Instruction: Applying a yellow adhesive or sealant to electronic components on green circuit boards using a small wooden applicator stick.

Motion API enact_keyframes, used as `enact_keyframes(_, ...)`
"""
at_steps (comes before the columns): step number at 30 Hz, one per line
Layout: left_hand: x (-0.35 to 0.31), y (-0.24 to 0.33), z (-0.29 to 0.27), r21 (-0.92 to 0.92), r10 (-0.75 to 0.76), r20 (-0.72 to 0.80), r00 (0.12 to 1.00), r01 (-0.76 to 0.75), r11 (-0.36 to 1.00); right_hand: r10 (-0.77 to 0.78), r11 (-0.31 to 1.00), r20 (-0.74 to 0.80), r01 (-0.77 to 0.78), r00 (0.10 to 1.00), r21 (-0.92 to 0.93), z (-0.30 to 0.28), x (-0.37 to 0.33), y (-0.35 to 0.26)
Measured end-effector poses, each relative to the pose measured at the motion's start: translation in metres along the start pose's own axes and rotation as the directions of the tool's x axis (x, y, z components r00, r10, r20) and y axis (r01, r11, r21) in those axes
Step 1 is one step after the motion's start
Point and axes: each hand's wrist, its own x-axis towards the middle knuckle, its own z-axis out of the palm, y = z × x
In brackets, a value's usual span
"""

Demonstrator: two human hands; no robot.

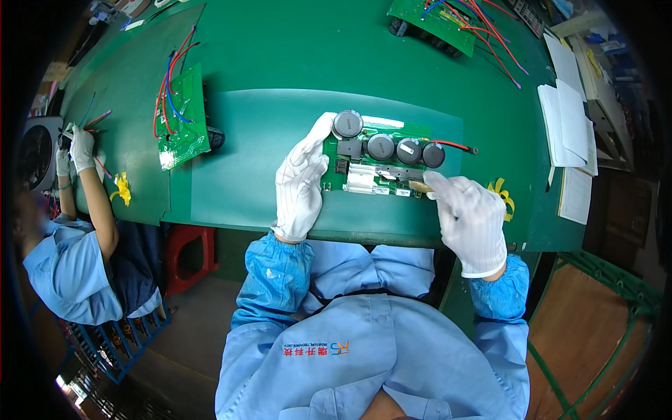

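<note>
A populated green circuit board [414, 131] lies on the translucent sheet [241, 129] that covers the near part of the green worktable [294, 42], in front of the wearer and between the two white-gloved hands. The left hand [299, 187] is at the board's left side, its fingers partly curled and closed about that edge, with the upper fingertips just beside the largest-looking capacitor [348, 124]. Three more round black capacitors [381, 147] run rightward from it, and a silvery finned heat sink [362, 179] sits along the near edge. The right hand [470, 218] is at the near right corner, thumb and fingers drawn together on a small tan piece [421, 187], which seems to touch the board, though it is too small to identify surely. A red lead [451, 145] with a dark end sticks out to the right. Another wired circuit board [185, 115] rests at left, and a third board [441, 29] near the far edge. Yellow strips [501, 198] lie just beyond the right hand, near white papers [564, 126]. At far left, a co-worker's gloved hand [82, 148] is near some wires.
</note>
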Motion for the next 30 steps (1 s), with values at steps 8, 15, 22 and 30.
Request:
enact_keyframes(8, 0.000, -0.001, 0.002, -0.091, -0.093, 0.006, 0.996, 0.093, 0.992, 0.572, 0.631, 0.116, -0.526, 0.812, 0.570, 0.030, -0.029, 0.013)
enact_keyframes(15, 0.000, 0.008, 0.008, -0.250, -0.157, -0.022, 0.987, 0.146, 0.957, 0.630, 0.288, 0.297, -0.571, 0.718, 0.769, 0.056, -0.038, 0.008)
enact_keyframes(22, 0.004, 0.009, 0.009, 0.154, -0.031, -0.020, 0.999, 0.034, 0.987, 0.486, 0.492, 0.233, -0.484, 0.842, 0.724, 0.074, -0.036, 0.015)
enact_keyframes(30, 0.001, 0.001, 0.010, -0.196, -0.090, -0.062, 0.994, 0.076, 0.978, 0.454, 0.592, 0.155, -0.427, 0.878, 0.683, 0.077, -0.036, 0.015)
